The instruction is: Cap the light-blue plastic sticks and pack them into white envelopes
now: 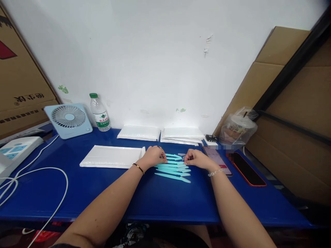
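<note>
Turquoise plastic sticks, slim and slightly bent toward their right ends, lay side by side in a loose row on a glossy blue table, seen from the head camera looking forward and down. They sat near the middle, between the person's two bare hands. The left hand was at the left ends of the upper sticks, its fingers curled down and the thumb close to the forefinger. The right hand was at the opposite ends, thumb and fingertips drawn nearly together in a pinch beside one stick's tip. Whether either hand actually gripped a stick or only touched it could not be told. A dark bracelet circled the left wrist, a clear beaded one the right. Just left of the left hand lay a flat white packet; behind the hands, more white packets rested in two piles against the white wall. To the right were two phones and a lidded cup in a clear plastic bag. At the far left stood a pale blue fan, a green-capped water bottle and a white power strip.
</note>
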The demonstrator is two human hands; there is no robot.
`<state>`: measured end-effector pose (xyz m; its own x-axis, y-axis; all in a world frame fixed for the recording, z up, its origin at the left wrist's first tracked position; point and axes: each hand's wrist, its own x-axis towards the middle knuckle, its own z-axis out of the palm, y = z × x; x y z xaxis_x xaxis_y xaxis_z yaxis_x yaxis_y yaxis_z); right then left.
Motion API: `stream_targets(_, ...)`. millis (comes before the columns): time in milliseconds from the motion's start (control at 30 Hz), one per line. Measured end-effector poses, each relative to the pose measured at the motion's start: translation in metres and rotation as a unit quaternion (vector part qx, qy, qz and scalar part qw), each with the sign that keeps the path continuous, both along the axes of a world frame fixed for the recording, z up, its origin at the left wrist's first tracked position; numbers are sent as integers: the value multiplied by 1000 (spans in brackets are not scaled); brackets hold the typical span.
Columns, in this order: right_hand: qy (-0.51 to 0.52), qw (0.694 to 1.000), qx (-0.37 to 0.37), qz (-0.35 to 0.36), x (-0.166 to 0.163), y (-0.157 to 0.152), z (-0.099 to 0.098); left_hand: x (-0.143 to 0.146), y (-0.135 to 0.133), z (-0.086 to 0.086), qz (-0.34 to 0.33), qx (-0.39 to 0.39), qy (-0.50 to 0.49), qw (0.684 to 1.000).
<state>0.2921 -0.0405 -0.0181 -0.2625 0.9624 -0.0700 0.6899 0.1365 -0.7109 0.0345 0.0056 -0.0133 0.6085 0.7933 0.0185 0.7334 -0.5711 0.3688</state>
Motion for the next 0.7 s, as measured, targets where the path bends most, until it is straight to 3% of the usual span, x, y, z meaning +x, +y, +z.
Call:
stream_targets(133,40,999,-27,7,9,-1,4,-3,1,1,25,-6,-12,1000)
stream_targets(300,22,998,-15,-55,20,0,7,-6,-1,4,53,7,-30,998)
stream_targets(533,26,1000,-1,14,1,-6,9,-4,-9,7,-56,-17,-6,998)
stream_targets(700,5,999,-2,41,-9,-5,8,-1,-8,5,-51,-26,-1,998)
